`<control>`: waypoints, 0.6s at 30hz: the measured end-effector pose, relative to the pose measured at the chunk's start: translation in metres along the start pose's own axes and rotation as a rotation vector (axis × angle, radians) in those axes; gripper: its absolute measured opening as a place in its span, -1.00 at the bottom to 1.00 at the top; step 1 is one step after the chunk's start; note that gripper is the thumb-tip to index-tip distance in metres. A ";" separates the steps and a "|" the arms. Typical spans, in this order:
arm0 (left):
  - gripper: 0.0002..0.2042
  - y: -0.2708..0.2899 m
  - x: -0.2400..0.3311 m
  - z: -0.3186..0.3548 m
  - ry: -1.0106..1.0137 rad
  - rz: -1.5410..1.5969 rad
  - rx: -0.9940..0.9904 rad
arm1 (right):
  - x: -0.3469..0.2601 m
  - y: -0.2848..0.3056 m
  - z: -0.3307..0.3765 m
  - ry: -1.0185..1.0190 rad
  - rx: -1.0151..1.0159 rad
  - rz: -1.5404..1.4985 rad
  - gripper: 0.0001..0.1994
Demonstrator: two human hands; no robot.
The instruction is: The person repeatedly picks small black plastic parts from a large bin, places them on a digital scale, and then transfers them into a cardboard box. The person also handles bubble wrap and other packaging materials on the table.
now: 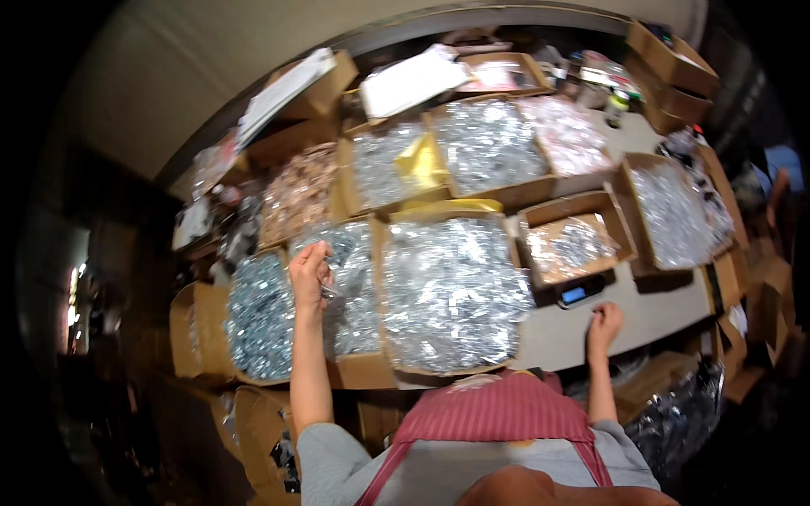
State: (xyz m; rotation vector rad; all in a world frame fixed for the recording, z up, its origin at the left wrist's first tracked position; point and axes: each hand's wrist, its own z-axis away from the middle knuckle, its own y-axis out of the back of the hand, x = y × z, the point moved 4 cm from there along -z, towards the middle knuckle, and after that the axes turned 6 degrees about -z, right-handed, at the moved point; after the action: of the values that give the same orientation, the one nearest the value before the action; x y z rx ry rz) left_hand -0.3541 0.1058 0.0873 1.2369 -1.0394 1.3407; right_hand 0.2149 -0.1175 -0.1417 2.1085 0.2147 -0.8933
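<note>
Lower centre of the frame: a grey shirt (447,472) with short sleeves (327,451), under a dull red, finely striped apron (498,415) with matching straps (386,474). Left hand (311,274) and right hand (605,325) are bare.

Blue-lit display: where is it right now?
Head view, right of centre: the blue-lit display is on the table, just below the small cardboard box of clear packets and up-left of the right hand.
</note>
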 end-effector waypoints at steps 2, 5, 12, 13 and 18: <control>-0.75 -0.081 0.010 0.019 0.065 -0.097 -0.210 | -0.017 0.005 -0.007 0.004 -0.009 -0.057 -0.93; -0.70 -0.199 0.014 0.034 0.139 -0.140 -0.520 | -0.024 0.013 -0.006 0.028 0.025 -0.031 -0.91; -0.63 -0.334 -0.029 0.024 -0.142 -0.257 -0.701 | -0.030 0.016 -0.001 0.002 0.005 -0.082 -0.86; -0.63 -0.322 -0.031 0.023 -0.308 -0.452 -0.616 | -0.032 0.016 0.000 -0.002 -0.007 -0.101 -0.86; -0.72 -0.160 -0.024 0.046 -0.300 -0.362 -0.559 | 0.031 0.013 0.036 -0.445 0.003 -0.519 -0.81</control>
State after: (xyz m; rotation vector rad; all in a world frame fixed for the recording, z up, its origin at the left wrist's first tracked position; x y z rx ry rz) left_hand -0.1895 0.0793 0.0632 1.1375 -1.2205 0.5406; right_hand 0.2244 -0.1573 -0.1690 1.8206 0.5373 -1.6376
